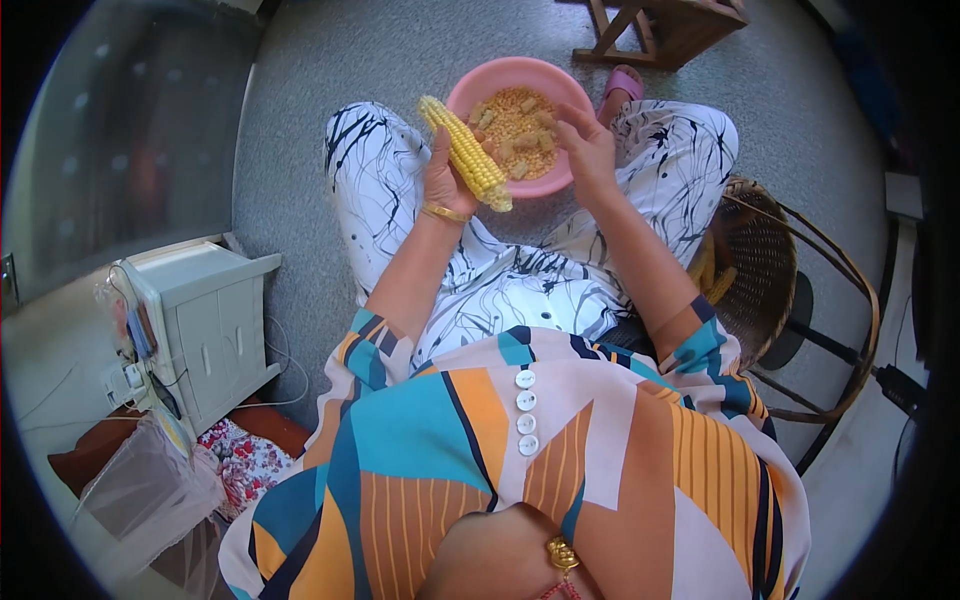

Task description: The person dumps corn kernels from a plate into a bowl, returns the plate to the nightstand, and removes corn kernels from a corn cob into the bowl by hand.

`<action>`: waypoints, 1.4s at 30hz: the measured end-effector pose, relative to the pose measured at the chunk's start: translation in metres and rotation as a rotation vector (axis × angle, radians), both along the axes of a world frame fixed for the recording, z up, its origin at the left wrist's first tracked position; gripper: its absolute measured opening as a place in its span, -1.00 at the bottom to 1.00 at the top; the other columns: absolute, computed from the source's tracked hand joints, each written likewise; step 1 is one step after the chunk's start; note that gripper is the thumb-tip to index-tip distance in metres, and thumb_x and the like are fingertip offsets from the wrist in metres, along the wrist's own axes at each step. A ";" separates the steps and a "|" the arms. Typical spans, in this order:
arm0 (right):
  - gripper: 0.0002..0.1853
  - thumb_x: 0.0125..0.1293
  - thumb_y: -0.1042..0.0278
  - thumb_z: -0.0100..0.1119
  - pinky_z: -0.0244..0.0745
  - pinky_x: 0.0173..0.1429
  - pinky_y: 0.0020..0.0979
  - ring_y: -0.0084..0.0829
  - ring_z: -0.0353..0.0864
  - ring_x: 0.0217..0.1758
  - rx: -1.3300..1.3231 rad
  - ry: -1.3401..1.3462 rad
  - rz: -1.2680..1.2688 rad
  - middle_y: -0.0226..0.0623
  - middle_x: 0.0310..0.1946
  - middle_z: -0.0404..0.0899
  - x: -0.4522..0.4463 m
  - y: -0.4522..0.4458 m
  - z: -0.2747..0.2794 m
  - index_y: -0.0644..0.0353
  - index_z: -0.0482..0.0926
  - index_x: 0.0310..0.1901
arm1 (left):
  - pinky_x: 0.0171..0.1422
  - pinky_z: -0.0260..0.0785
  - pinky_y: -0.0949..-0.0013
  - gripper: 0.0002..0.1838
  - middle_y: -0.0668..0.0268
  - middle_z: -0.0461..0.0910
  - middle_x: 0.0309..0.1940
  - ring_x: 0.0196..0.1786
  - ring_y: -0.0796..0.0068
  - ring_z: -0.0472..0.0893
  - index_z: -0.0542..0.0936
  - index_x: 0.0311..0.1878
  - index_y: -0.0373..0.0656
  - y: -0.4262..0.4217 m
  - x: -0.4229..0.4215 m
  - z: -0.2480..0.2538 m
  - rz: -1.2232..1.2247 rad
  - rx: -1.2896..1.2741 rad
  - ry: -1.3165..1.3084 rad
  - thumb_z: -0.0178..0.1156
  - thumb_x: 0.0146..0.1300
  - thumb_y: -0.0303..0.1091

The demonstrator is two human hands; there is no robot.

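Observation:
A full ear of corn (465, 155), yellow and thick with kernels, rests in my left hand (447, 182), whose fingers wrap under it with the thumb alongside. It slants over the left rim of a pink basin (522, 68). Inside the basin lie loose corn kernels (520, 112) and several short pieces of bare cob (540, 140). My right hand (588, 150) hovers at the basin's right side, apart from the ear. Its fingers are slightly curled and spread, with nothing visible in them.
A wicker basket (765, 270) with ears of corn (712, 270) in it stands at my right. A wooden stool (655, 35) is beyond the basin. On my left stands a white cabinet (215, 330), with cables and bags beside it.

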State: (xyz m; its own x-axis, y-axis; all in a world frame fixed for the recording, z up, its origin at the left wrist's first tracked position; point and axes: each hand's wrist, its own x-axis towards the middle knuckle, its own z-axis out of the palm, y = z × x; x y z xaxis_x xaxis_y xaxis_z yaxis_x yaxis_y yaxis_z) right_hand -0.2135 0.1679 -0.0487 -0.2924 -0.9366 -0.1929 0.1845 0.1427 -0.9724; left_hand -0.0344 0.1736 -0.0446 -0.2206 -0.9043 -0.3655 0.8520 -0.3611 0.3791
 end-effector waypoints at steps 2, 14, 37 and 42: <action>-0.69 0.12 0.43 0.09 0.42 -0.21 -0.57 -0.61 0.51 -0.27 -0.013 0.036 0.010 -0.36 -0.26 0.55 0.001 0.000 -0.005 0.31 0.50 -0.08 | -0.19 0.42 0.26 -0.48 0.27 0.43 -0.41 -0.34 0.38 0.46 0.36 -0.01 -0.13 0.000 0.000 -0.002 0.003 -0.001 0.006 0.21 0.07 -0.02; -0.62 0.27 0.04 -0.08 0.39 -0.28 -0.56 -0.58 0.51 -0.32 0.482 -0.080 0.849 -0.36 -0.33 0.52 0.015 0.020 0.026 0.19 0.43 -0.10 | -0.25 0.42 0.28 -0.51 0.30 0.41 -0.46 -0.42 0.42 0.44 0.41 -0.16 -0.10 -0.001 0.004 0.002 0.047 0.036 0.054 0.21 0.01 0.09; -0.59 0.16 0.18 0.07 0.35 -0.40 -0.59 -0.64 0.45 -0.40 0.203 0.047 0.808 -0.36 -0.39 0.48 0.026 0.029 0.022 0.32 0.41 -0.05 | 0.00 0.38 0.16 -0.57 0.31 0.43 -0.37 -0.25 0.38 0.48 0.36 -0.15 -0.06 -0.005 0.005 -0.006 0.123 0.141 -0.080 0.34 -0.05 -0.25; -0.64 0.22 0.19 -0.04 0.35 -0.47 -0.61 -0.62 0.46 -0.45 0.167 0.105 0.820 -0.35 -0.37 0.47 0.027 0.029 0.020 0.28 0.41 -0.06 | -0.09 0.41 0.24 -0.61 0.34 0.44 -0.39 -0.28 0.40 0.47 0.40 -0.20 -0.08 -0.005 0.003 -0.003 0.125 0.143 -0.106 0.36 -0.07 -0.27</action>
State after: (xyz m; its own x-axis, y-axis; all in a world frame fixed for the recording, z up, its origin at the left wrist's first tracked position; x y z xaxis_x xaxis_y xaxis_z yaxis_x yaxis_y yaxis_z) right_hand -0.1863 0.1972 -0.0284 0.4440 -0.8216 -0.3576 -0.1308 0.3353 -0.9330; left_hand -0.0311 0.1690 -0.0474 -0.0633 -0.8595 -0.5072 0.8516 -0.3115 0.4217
